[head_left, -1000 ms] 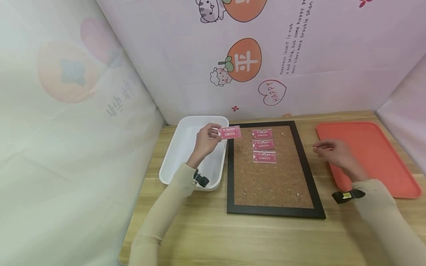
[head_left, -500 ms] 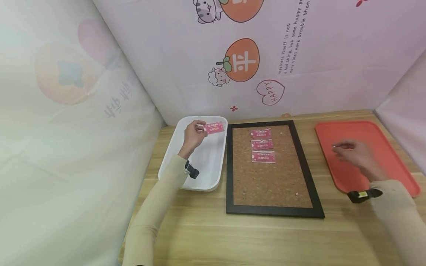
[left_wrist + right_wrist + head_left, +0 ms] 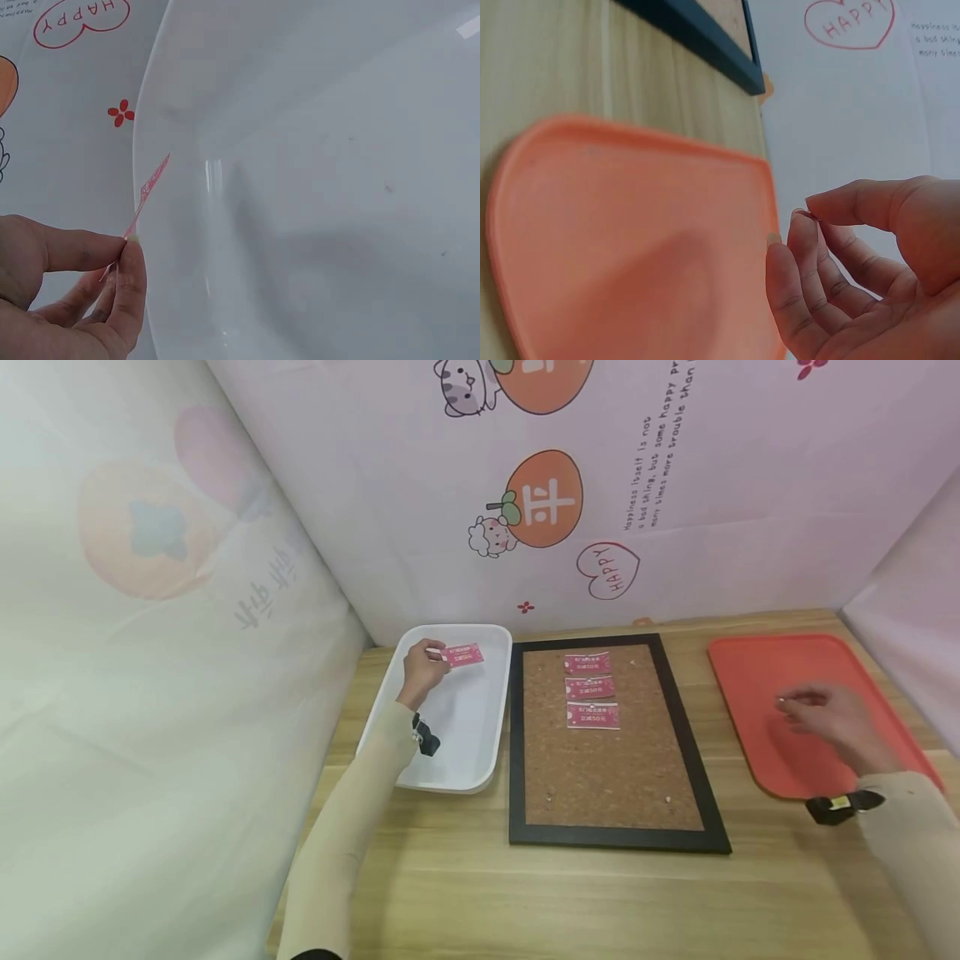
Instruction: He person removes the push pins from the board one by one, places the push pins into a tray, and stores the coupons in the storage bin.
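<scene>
Over the white tray [image 3: 457, 782], my left hand [image 3: 425, 674] pinches a pink coupon [image 3: 462, 654] by one end. In the left wrist view, the coupon [image 3: 154, 182] is seen nearly edge-on between thumb and fingers, at the tray's rim. My right hand [image 3: 828, 718] is raised above the red tray [image 3: 757, 672]. Between its thumb and forefinger it pinches a small thumbtack [image 3: 808, 215], mostly hidden by the fingertips. On the black-framed cork board [image 3: 615, 785] three pink coupons [image 3: 592, 716] are fixed in a column, each with a small tack at its upper edge.
Several loose tacks [image 3: 668, 799] sit near the corners of the cork. The board lies on a wooden table [image 3: 480, 893] between the two trays. A printed cloth wall [image 3: 420, 527] rises right behind the trays, and another pale wall [image 3: 150, 735] stands to the left.
My left hand has carried the coupon leftward, from the board's upper left edge to over the white tray. My right hand has moved right, from beside the board to over the red tray.
</scene>
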A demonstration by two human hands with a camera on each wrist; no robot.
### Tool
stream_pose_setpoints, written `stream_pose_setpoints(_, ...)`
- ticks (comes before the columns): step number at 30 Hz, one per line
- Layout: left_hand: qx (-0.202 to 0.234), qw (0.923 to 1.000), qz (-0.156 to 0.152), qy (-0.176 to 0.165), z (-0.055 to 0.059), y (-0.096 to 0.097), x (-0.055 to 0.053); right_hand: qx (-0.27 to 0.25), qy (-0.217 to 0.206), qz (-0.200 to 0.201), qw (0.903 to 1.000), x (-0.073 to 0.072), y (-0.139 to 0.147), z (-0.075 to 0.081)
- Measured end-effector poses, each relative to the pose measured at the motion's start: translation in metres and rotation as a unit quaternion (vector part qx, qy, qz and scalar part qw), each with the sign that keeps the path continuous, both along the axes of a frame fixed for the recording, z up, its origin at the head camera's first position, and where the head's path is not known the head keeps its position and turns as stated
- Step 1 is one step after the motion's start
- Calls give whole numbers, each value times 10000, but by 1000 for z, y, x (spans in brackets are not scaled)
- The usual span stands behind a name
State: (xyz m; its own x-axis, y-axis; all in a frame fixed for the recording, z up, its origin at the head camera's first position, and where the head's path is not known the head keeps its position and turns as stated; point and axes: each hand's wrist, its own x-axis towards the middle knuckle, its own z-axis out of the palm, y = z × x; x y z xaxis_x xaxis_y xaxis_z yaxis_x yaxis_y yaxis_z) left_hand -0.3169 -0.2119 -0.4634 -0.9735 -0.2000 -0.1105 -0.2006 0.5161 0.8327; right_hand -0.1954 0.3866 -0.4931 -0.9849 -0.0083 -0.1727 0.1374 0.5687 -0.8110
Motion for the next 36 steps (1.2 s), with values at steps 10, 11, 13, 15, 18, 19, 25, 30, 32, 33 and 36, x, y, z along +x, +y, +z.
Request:
stream_pose_setpoints(10, -228, 9993, 262, -153, -18, -15, -11, -128, -184, -121, 9997, -1, 22, -14)
stream_pose_setpoints(11, -241, 9992, 283, -155, -20, -17, -12, -116, -179, -132, 9997, -1, 25, -16)
stream_pose_setpoints(13, -241, 9990, 321, -199, -24, -20, -15, -3, -129, -123, 9998, -1, 29, -19)
stream_pose_setpoints(15, -293, 9986, 404, -183, -29, -23, -17, 20, -45, -123, 9999, -1, 32, -23)
stream_pose_setpoints(18, -354, 9979, 497, -238, -34, -26, -19, -7, 19, -105, 9999, -1, 36, -27)
stream_pose_setpoints(19, -376, 9976, 521, -249, -35, -27, -19, -82, -1, -120, 9999, -1, 36, -29)
stream_pose_setpoints(25, -554, 9963, 532, -389, -42, -27, -19, 109, -209, -135, 9996, 0, 38, -32)
stream_pose_setpoints(30, -788, 9942, 570, -451, -47, -28, -21, 189, -131, -203, 9995, -1, 37, -34)
stream_pose_setpoints(32, -884, 9935, 568, -442, -48, -28, -22, 199, -117, -247, 9994, -2, 38, -35)
stream_pose_setpoints(33, -950, 9930, 552, -433, -49, -28, -22, 222, -127, -276, 9993, -2, 38, -36)
stream_pose_setpoints(36, -1139, 9916, 458, -397, -50, -29, -23, 333, -180, -344, 9987, -3, 40, -39)
